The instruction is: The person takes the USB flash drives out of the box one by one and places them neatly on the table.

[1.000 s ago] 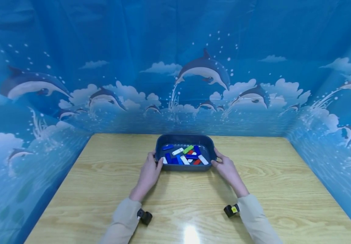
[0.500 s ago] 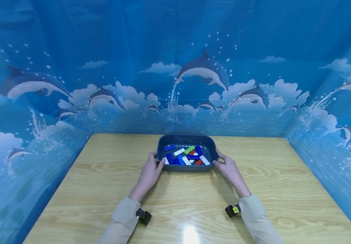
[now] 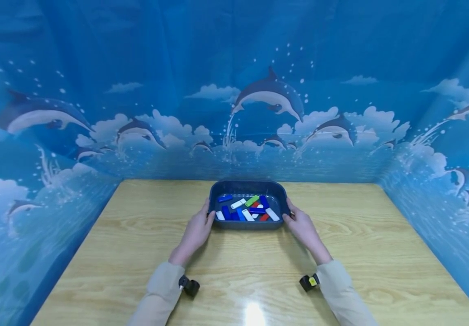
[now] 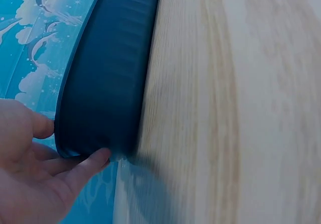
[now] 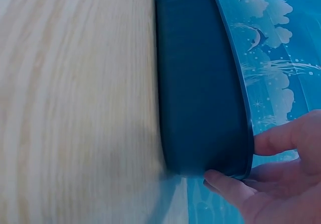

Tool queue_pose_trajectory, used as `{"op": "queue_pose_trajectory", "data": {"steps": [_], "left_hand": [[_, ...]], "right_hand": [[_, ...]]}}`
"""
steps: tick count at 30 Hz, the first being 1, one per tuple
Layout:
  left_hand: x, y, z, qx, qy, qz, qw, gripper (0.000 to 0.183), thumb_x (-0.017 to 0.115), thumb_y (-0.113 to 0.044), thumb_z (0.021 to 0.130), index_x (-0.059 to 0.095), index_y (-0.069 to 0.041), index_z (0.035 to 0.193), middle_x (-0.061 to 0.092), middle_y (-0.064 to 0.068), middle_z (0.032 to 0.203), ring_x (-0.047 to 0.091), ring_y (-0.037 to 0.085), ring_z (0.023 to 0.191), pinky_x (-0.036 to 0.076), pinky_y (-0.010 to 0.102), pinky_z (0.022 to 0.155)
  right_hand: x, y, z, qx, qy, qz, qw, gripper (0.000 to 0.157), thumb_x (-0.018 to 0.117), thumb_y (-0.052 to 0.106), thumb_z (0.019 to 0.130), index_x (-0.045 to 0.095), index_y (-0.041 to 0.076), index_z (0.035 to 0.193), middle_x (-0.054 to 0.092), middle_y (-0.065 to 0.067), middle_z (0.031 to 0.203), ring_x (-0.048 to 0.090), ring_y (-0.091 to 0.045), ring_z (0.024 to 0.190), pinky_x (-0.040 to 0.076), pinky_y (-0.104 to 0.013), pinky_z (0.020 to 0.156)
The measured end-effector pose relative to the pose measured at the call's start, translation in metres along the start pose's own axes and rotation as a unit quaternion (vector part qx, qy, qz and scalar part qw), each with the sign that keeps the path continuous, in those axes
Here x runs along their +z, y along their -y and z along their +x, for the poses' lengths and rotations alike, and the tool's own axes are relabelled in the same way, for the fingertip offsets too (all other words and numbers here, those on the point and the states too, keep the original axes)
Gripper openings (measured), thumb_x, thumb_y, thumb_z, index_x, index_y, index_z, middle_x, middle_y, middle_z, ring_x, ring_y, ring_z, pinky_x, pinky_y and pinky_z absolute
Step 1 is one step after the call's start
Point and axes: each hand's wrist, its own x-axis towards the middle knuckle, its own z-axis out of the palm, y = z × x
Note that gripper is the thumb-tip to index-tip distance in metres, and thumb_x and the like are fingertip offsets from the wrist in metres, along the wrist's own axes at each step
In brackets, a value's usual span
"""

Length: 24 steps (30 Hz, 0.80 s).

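Observation:
A dark blue-grey plastic basin [image 3: 246, 225] sits at the back middle of the table, upright. Several small flat oblong pieces, perhaps USB sticks, lie inside it, among them a green one [image 3: 252, 200], a white one [image 3: 272, 214] and a dark blue one [image 3: 225, 198]. My left hand [image 3: 197, 228] grips the basin's left end, thumb at the near corner. At the opposite end my right hand [image 3: 304, 228] holds on the same way. Both wrist views show fingers at the rim and under it, against the basin's outer wall [image 4: 108, 73]; some fingertips are hidden behind it.
The wooden table [image 3: 251, 267] stretches out in front and to both sides. A blue curtain [image 3: 169, 54] printed with dolphins encloses its back and sides, close behind the basin. A small black camera [image 3: 189, 286] is strapped to each wrist.
My left thumb has drawn back slightly to the left, showing more of the white piece in the near left corner. The basin stays nearly in place; the head view has shifted a little.

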Motion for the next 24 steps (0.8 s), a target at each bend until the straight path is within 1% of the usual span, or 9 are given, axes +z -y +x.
{"op": "queue_pose_trajectory", "data": {"steps": [1, 3, 4, 7, 13, 15, 17, 20, 24], "left_hand": [[0.0, 0.0, -0.001, 0.001, 0.001, 0.002, 1.0, 0.056, 0.046, -0.018, 0.108, 0.026, 0.006, 0.155, 0.035, 0.023, 0.157, 0.044, 0.039, 0.14, 0.038, 0.05, 0.113], [0.0, 0.0, -0.002, 0.005, 0.001, 0.006, 1.0, 0.056, 0.047, -0.017, 0.108, 0.026, 0.006, 0.155, 0.038, 0.024, 0.155, 0.046, 0.039, 0.138, 0.039, 0.051, 0.111], [0.0, 0.0, -0.002, 0.005, 0.003, 0.007, 1.0, 0.056, 0.047, -0.018, 0.108, 0.026, 0.006, 0.155, 0.038, 0.024, 0.155, 0.046, 0.039, 0.138, 0.039, 0.05, 0.111], [-0.001, -0.002, -0.005, 0.003, 0.007, 0.007, 0.9999, 0.057, 0.047, -0.018, 0.108, 0.025, 0.006, 0.155, 0.039, 0.024, 0.154, 0.046, 0.039, 0.138, 0.04, 0.05, 0.111], [-0.001, -0.005, -0.014, 0.012, 0.001, 0.015, 0.9998, 0.057, 0.049, -0.017, 0.108, 0.027, 0.008, 0.154, 0.043, 0.026, 0.151, 0.05, 0.041, 0.134, 0.043, 0.051, 0.108], [0.0, -0.006, -0.017, 0.011, -0.003, 0.017, 0.9998, 0.057, 0.049, -0.016, 0.107, 0.028, 0.008, 0.154, 0.044, 0.026, 0.151, 0.051, 0.041, 0.133, 0.043, 0.051, 0.108], [0.0, -0.007, -0.019, 0.007, -0.004, 0.013, 0.9999, 0.057, 0.049, -0.016, 0.107, 0.027, 0.008, 0.154, 0.043, 0.026, 0.152, 0.049, 0.04, 0.135, 0.042, 0.051, 0.109], [0.001, -0.007, -0.023, 0.009, -0.007, 0.008, 0.9999, 0.057, 0.049, -0.016, 0.107, 0.027, 0.009, 0.153, 0.041, 0.026, 0.153, 0.047, 0.04, 0.137, 0.041, 0.051, 0.11], [0.003, -0.007, -0.029, 0.015, -0.01, 0.004, 0.9998, 0.057, 0.05, -0.015, 0.107, 0.028, 0.01, 0.153, 0.041, 0.027, 0.152, 0.048, 0.041, 0.135, 0.042, 0.051, 0.109]], "right_hand": [[0.0, -0.001, -0.001, -0.003, -0.001, 0.001, 1.0, 0.06, 0.05, 0.016, 0.104, 0.026, 0.0, 0.157, 0.048, -0.032, 0.145, 0.061, -0.043, 0.1, 0.05, -0.044, 0.079], [-0.001, -0.002, -0.003, -0.012, -0.003, 0.002, 1.0, 0.06, 0.05, 0.015, 0.104, 0.027, -0.001, 0.157, 0.047, -0.033, 0.145, 0.06, -0.044, 0.118, 0.051, -0.048, 0.093], [-0.001, -0.002, -0.004, -0.017, -0.003, 0.004, 1.0, 0.06, 0.05, 0.015, 0.104, 0.027, -0.002, 0.156, 0.046, -0.033, 0.146, 0.06, -0.044, 0.119, 0.05, -0.05, 0.098], [-0.003, -0.004, -0.007, -0.028, -0.001, 0.003, 1.0, 0.059, 0.05, 0.014, 0.104, 0.027, -0.004, 0.155, 0.036, -0.031, 0.152, 0.046, -0.044, 0.135, 0.037, -0.054, 0.112], [-0.003, -0.005, -0.014, -0.023, 0.01, 0.004, 1.0, 0.06, 0.049, 0.016, 0.105, 0.024, -0.002, 0.157, 0.033, -0.03, 0.155, 0.043, -0.045, 0.138, 0.037, -0.054, 0.112], [-0.003, -0.005, -0.016, -0.021, 0.01, 0.001, 1.0, 0.06, 0.049, 0.016, 0.105, 0.024, -0.001, 0.157, 0.033, -0.03, 0.155, 0.049, -0.046, 0.133, 0.041, -0.054, 0.109], [-0.002, -0.005, -0.018, -0.018, 0.012, 0.001, 1.0, 0.06, 0.048, 0.015, 0.105, 0.023, -0.001, 0.158, 0.033, -0.03, 0.155, 0.056, -0.046, 0.116, 0.047, -0.054, 0.1], [-0.002, -0.005, -0.021, -0.021, 0.012, 0.0, 1.0, 0.06, 0.048, 0.015, 0.105, 0.023, -0.002, 0.157, 0.032, -0.03, 0.156, 0.055, -0.047, 0.12, 0.045, -0.055, 0.103], [-0.002, -0.006, -0.025, -0.032, 0.011, -0.003, 0.999, 0.059, 0.048, 0.014, 0.106, 0.023, -0.005, 0.156, 0.032, -0.031, 0.156, 0.04, -0.047, 0.139, 0.035, -0.056, 0.113]]}}
